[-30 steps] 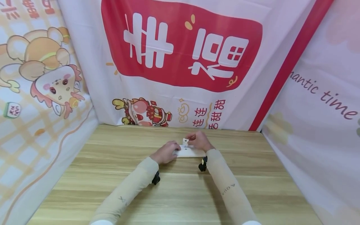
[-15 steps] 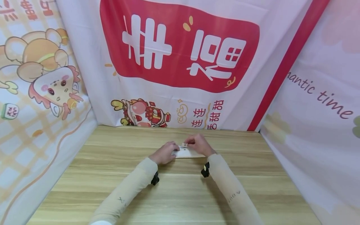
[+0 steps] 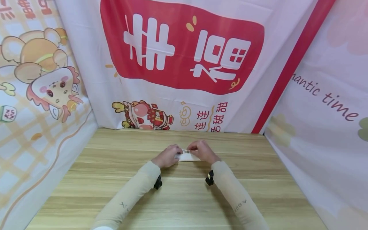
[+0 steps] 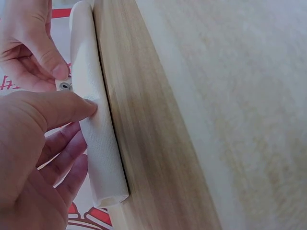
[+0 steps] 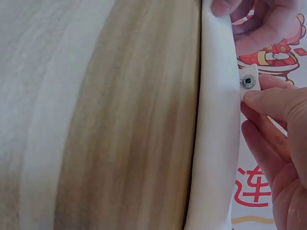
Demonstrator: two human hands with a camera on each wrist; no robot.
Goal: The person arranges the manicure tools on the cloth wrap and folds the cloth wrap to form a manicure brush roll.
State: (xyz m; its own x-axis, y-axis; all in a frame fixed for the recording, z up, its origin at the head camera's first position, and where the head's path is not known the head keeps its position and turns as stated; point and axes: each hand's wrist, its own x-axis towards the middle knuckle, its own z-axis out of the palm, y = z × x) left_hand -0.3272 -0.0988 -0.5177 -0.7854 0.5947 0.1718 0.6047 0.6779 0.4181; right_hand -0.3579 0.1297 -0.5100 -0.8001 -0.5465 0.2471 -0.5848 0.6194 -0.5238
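Observation:
A white, soft-looking rolled case [image 3: 188, 157] lies near the far side of the wooden table, its long side across the view. My left hand [image 3: 169, 155] grips its left part; in the left wrist view the thumb presses the front of the roll [image 4: 98, 124] with the fingers behind it. On the other side, my right hand [image 3: 203, 150] pinches a small white tab with a round metal snap [image 5: 248, 81] between thumb and fingers. The tab stands at the back edge of the roll [image 5: 218, 110]. At its near end in the left wrist view, the roll shows an opening.
Wood-grain table [image 3: 184, 201] surrounds the hands. Behind it hangs a white cloth with a red printed panel [image 3: 184, 48], and printed cloths line the left and right sides. Small black devices [image 3: 210, 177] sit at both wrists.
The tab stood upright above the case a second ago; my right hand has brought it down toward the case. The left hand keeps its hold.

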